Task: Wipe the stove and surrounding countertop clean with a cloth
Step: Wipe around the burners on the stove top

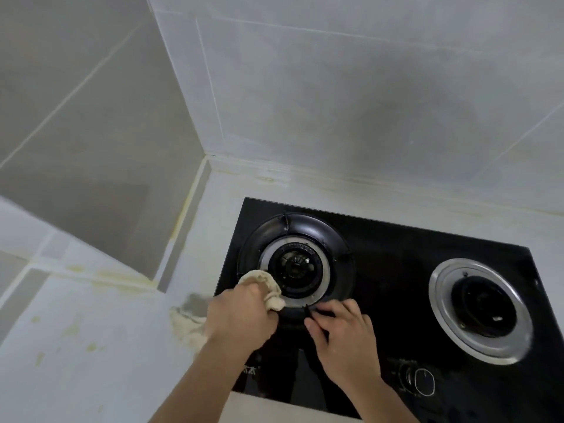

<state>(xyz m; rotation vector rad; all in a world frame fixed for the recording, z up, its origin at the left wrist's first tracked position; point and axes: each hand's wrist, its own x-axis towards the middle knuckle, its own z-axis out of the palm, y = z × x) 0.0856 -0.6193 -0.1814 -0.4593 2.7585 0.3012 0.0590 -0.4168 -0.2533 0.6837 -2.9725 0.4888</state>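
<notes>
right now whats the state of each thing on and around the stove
cloth: bunched, gripped by left hand
right hand: fingers on pan support
left burner: unlit, pan support on
right burner: unlit, no pan support
knob: setting unreadable
countertop: yellow-stained

– What fills the upper right of the frame?
– A pale grey tiled back wall [351,87], shadow-smudged.
– And upper left?
– A darker grey tiled side wall [76,102], meeting it at a yellowed corner seam [195,184].

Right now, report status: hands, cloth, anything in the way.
Left hand grips cloth at left burner rim. Right hand fingers on pan support. Right burner bare. Yellow stains on countertop.
</notes>
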